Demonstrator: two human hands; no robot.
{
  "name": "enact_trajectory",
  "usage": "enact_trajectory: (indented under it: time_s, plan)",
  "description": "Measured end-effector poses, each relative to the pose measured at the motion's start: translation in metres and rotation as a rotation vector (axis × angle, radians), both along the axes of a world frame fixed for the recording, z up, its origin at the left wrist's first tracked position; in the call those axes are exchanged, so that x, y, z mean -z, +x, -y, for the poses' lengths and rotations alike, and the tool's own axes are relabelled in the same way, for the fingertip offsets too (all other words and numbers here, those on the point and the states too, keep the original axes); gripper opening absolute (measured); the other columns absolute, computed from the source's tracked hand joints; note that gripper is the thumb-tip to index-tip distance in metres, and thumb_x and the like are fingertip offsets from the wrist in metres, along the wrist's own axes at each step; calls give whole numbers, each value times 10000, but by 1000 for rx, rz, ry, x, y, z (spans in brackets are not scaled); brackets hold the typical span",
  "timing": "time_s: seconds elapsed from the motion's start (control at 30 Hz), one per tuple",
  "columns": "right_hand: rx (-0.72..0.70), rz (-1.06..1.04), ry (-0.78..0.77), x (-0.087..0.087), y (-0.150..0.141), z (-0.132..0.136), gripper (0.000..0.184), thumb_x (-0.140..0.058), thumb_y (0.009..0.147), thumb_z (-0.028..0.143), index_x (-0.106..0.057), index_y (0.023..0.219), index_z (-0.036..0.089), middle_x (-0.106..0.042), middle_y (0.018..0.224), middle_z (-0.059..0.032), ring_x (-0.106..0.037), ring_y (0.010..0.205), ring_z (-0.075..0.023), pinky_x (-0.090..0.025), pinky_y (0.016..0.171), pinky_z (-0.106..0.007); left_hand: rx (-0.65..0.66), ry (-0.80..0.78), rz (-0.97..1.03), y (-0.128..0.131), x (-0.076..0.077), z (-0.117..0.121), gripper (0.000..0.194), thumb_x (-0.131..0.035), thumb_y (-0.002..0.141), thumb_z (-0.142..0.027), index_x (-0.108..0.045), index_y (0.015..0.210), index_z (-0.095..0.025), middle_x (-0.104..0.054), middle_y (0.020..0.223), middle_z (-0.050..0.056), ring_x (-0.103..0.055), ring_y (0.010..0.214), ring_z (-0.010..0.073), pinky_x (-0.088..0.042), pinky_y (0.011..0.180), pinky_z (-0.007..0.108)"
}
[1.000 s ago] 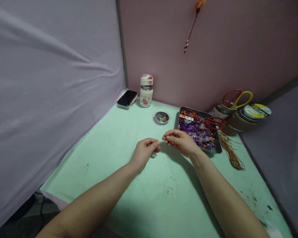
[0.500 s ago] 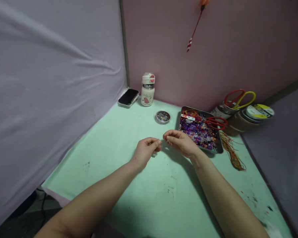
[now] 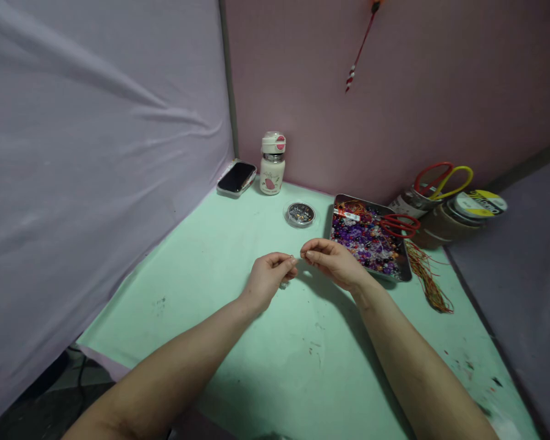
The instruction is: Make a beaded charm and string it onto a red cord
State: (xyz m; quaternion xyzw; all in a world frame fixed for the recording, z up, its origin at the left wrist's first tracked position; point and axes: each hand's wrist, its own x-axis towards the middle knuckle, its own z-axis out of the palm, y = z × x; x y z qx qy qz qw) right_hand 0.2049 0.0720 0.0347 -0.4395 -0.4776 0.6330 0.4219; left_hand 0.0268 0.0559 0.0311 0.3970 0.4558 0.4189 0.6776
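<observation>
Over the middle of the green tabletop [image 3: 238, 269], my left hand [image 3: 271, 275] and my right hand [image 3: 330, 261] face each other, a small gap between their fingertips. Thumb and fingers of my left hand are pinched together; what they hold is too small to make out. A small pale, clear-looking bit [image 3: 284, 285] shows just under those fingers. My right hand is pinched as well, and anything in it is too tiny to name. Beside my right hand lies a metal tray [image 3: 409, 269] of purple, red, black and clear beads [image 3: 357, 235].
Beyond my hands sits a round clear case [image 3: 301, 214]. A white bottle [image 3: 272, 165] and a phone [image 3: 237, 178] stand at the back left. Red scissors [image 3: 401, 225] rest on the tray's right edge, near jars [image 3: 453, 220] and a bundle of cords [image 3: 433, 284].
The view has tilted very slightly, so the things at the back sit a little higher. Both hands hold almost the same pose and place.
</observation>
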Motion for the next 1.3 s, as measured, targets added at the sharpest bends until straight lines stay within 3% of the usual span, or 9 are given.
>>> enact_trajectory:
  time_s: [0.5, 0.93, 1.3]
  plan:
    - [-12, 73, 46, -1, -4, 1, 183, -753, 706, 337, -694, 843, 231, -653, 813, 2, -567, 752, -126, -423, 755, -296, 2, -2, -26, 1, 3, 0, 291, -737, 676, -420, -669, 756, -149, -651, 667, 37, -589, 648, 129, -475, 687, 294]
    - [18, 224, 158, -14, -11, 7, 198, -699, 734, 407, -684, 778, 214, -643, 766, -5, -539, 713, -136, -426, 724, -305, 11, 15, 37, 2, 1, 2, 298, -757, 658, -417, -685, 760, -146, -660, 681, 43, -597, 662, 131, -488, 710, 300]
    - [95, 277, 137, -21, -17, 10, 203, -691, 721, 403, -684, 744, 201, -616, 698, 4, -495, 644, -123, -402, 663, -293, 26, 62, 21, 2, 5, 1, 271, -745, 678, -408, -695, 764, -156, -674, 691, 42, -620, 681, 139, -505, 751, 321]
